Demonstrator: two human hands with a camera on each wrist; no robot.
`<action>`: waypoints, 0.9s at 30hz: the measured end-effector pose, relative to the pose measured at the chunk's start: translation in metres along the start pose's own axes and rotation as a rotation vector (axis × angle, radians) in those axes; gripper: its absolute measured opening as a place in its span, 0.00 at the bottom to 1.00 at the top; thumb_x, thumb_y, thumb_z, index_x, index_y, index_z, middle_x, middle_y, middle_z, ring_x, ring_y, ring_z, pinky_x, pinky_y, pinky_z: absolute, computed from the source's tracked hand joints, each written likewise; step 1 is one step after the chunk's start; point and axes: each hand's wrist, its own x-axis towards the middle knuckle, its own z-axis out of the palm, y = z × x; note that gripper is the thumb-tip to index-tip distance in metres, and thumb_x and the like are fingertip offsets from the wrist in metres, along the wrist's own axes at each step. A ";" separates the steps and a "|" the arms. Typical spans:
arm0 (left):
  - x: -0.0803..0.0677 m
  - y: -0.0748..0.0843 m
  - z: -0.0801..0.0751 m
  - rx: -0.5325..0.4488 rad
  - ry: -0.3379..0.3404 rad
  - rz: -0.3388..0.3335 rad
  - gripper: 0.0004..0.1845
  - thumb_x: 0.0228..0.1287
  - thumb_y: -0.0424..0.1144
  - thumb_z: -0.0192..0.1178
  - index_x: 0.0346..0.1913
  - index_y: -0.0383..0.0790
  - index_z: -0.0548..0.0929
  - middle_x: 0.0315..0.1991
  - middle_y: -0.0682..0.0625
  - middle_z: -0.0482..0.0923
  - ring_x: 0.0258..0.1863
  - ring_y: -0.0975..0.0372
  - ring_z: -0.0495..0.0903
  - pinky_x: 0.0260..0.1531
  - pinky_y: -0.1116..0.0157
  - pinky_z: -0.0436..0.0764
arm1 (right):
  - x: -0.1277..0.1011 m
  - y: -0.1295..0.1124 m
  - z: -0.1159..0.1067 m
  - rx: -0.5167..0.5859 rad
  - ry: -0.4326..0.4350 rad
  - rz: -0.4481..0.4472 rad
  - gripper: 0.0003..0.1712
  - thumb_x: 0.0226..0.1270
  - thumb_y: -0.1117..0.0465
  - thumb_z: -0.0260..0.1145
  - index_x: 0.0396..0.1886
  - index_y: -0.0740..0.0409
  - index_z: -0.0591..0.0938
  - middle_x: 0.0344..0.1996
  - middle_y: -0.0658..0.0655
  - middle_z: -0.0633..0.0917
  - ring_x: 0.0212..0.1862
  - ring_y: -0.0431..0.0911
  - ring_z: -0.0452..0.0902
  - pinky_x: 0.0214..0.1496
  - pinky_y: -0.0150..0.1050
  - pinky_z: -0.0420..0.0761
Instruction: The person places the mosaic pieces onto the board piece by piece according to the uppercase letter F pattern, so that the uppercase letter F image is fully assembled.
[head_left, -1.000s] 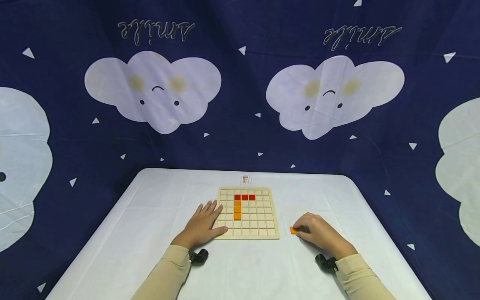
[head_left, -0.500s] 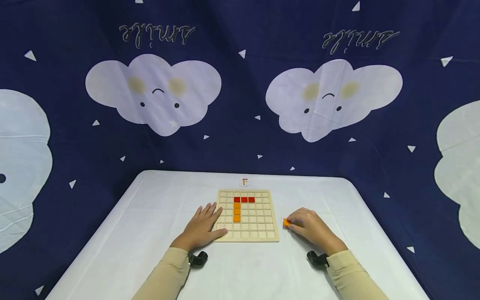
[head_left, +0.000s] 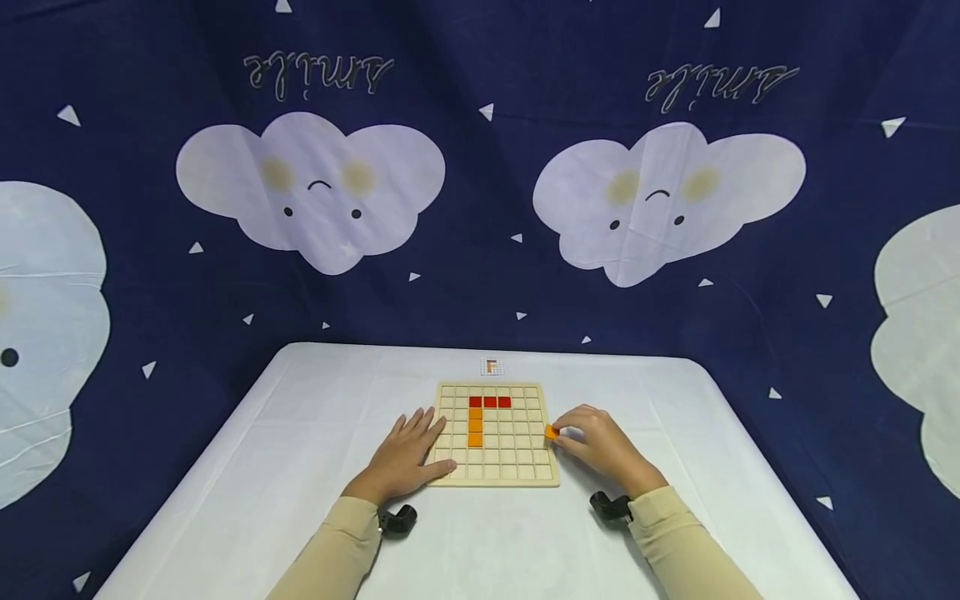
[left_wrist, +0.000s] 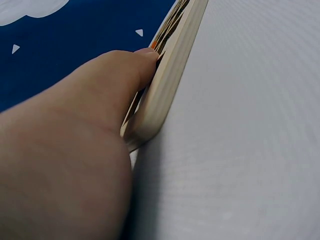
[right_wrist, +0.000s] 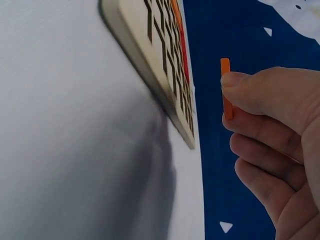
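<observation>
Orange tile (head_left: 552,432) sits pinched between my right thumb and curled fingers (right_wrist: 260,131), held just off the right edge of the wooden grid board (head_left: 495,475). Behind everything hangs a dark blue backdrop (head_left: 480,167) with white clouds and the word "smile", seen upside down. My left hand (head_left: 405,457) lies flat on the white worktop (head_left: 300,467), fingers straight, thumb touching the board's near-left corner. Ahead of my fingertips, three red tiles (head_left: 489,402) and a column of orange tiles (head_left: 475,424) fill squares. A small pattern card (head_left: 491,367) lies beyond.

Staged recording corner: cloud-print backdrop (head_left: 480,167) (navy), white table (head_left: 300,433).
</observation>
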 end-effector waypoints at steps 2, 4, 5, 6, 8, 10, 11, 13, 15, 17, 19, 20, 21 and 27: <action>0.002 0.001 0.000 0.006 -0.009 -0.005 0.49 0.72 0.71 0.54 0.82 0.38 0.65 0.82 0.38 0.53 0.82 0.46 0.49 0.79 0.45 0.42 | 0.003 -0.002 0.002 0.002 -0.002 -0.003 0.11 0.62 0.65 0.81 0.44 0.58 0.92 0.42 0.48 0.90 0.48 0.46 0.85 0.56 0.50 0.84; 0.002 0.001 -0.001 0.004 -0.019 -0.009 0.49 0.72 0.71 0.53 0.82 0.38 0.64 0.83 0.39 0.52 0.82 0.46 0.48 0.79 0.45 0.41 | 0.006 -0.005 0.004 -0.001 -0.006 -0.008 0.10 0.63 0.65 0.81 0.44 0.59 0.92 0.42 0.49 0.90 0.49 0.47 0.85 0.56 0.50 0.84; 0.002 0.000 -0.001 0.005 -0.015 -0.006 0.49 0.72 0.72 0.53 0.82 0.38 0.64 0.83 0.39 0.52 0.82 0.46 0.48 0.79 0.45 0.41 | 0.008 -0.006 0.005 -0.002 -0.011 -0.012 0.10 0.63 0.65 0.80 0.44 0.59 0.92 0.43 0.49 0.90 0.49 0.47 0.85 0.57 0.51 0.83; 0.002 -0.001 0.000 0.000 -0.006 0.000 0.49 0.72 0.71 0.54 0.82 0.38 0.65 0.82 0.38 0.53 0.82 0.45 0.49 0.79 0.45 0.42 | 0.010 -0.008 0.007 -0.002 -0.019 -0.012 0.10 0.64 0.65 0.80 0.45 0.59 0.92 0.43 0.50 0.90 0.49 0.48 0.85 0.57 0.51 0.83; 0.001 -0.002 0.001 -0.009 0.013 0.010 0.49 0.72 0.71 0.54 0.81 0.37 0.66 0.82 0.37 0.54 0.81 0.44 0.50 0.78 0.44 0.43 | 0.014 -0.013 0.010 -0.005 -0.041 -0.013 0.10 0.65 0.64 0.79 0.45 0.59 0.92 0.44 0.50 0.90 0.50 0.48 0.84 0.58 0.50 0.83; 0.000 -0.003 0.001 -0.020 0.025 0.019 0.49 0.72 0.71 0.55 0.80 0.36 0.66 0.81 0.36 0.55 0.81 0.43 0.51 0.78 0.43 0.44 | 0.018 -0.016 0.013 -0.010 -0.061 -0.020 0.10 0.66 0.64 0.79 0.46 0.59 0.92 0.44 0.49 0.90 0.50 0.47 0.84 0.58 0.50 0.83; 0.000 -0.003 0.002 -0.019 0.031 0.023 0.49 0.72 0.71 0.55 0.80 0.35 0.67 0.81 0.36 0.56 0.81 0.43 0.51 0.78 0.43 0.45 | 0.019 -0.018 0.014 -0.013 -0.071 -0.022 0.10 0.66 0.64 0.78 0.46 0.59 0.92 0.44 0.49 0.90 0.50 0.47 0.84 0.58 0.49 0.83; 0.001 -0.001 0.001 -0.022 0.025 0.020 0.49 0.72 0.71 0.55 0.80 0.36 0.67 0.81 0.36 0.55 0.81 0.43 0.51 0.78 0.43 0.44 | 0.021 -0.020 0.018 -0.022 -0.082 -0.032 0.09 0.66 0.64 0.78 0.45 0.58 0.92 0.44 0.49 0.90 0.50 0.46 0.84 0.57 0.48 0.83; 0.002 0.000 0.000 -0.015 0.006 0.009 0.49 0.72 0.71 0.54 0.81 0.37 0.65 0.82 0.37 0.54 0.81 0.44 0.50 0.78 0.44 0.43 | 0.023 -0.022 0.021 -0.023 -0.089 -0.042 0.09 0.67 0.64 0.78 0.45 0.58 0.92 0.44 0.49 0.90 0.50 0.45 0.84 0.57 0.47 0.83; 0.002 0.001 -0.001 -0.001 -0.007 -0.001 0.49 0.72 0.71 0.54 0.82 0.38 0.65 0.82 0.38 0.53 0.82 0.45 0.49 0.79 0.45 0.43 | 0.025 -0.025 0.024 -0.014 -0.097 -0.055 0.09 0.67 0.64 0.78 0.45 0.58 0.92 0.44 0.49 0.90 0.50 0.45 0.84 0.57 0.47 0.83; 0.003 0.001 -0.002 0.008 -0.018 -0.010 0.49 0.72 0.72 0.53 0.82 0.38 0.64 0.83 0.38 0.52 0.82 0.46 0.48 0.79 0.45 0.42 | 0.026 -0.028 0.026 0.001 -0.107 -0.070 0.09 0.68 0.65 0.77 0.46 0.58 0.92 0.45 0.50 0.90 0.51 0.46 0.84 0.58 0.47 0.83; 0.003 0.001 -0.002 0.014 -0.023 -0.012 0.50 0.72 0.72 0.52 0.82 0.38 0.64 0.83 0.39 0.52 0.82 0.46 0.48 0.79 0.45 0.41 | 0.027 -0.030 0.027 0.005 -0.110 -0.075 0.09 0.68 0.65 0.77 0.46 0.59 0.92 0.45 0.51 0.90 0.51 0.47 0.84 0.58 0.47 0.83; 0.003 0.001 -0.002 0.016 -0.024 -0.013 0.50 0.72 0.72 0.52 0.82 0.38 0.64 0.83 0.38 0.52 0.82 0.46 0.48 0.79 0.45 0.41 | 0.029 -0.031 0.028 0.007 -0.113 -0.081 0.09 0.68 0.65 0.77 0.46 0.59 0.92 0.45 0.51 0.90 0.51 0.47 0.84 0.59 0.48 0.82; 0.002 0.000 -0.003 0.017 -0.019 -0.003 0.50 0.72 0.72 0.52 0.82 0.38 0.64 0.83 0.38 0.52 0.82 0.45 0.48 0.79 0.45 0.41 | 0.035 -0.039 0.038 0.007 -0.124 -0.109 0.08 0.68 0.65 0.77 0.46 0.58 0.92 0.45 0.51 0.90 0.51 0.48 0.84 0.60 0.48 0.82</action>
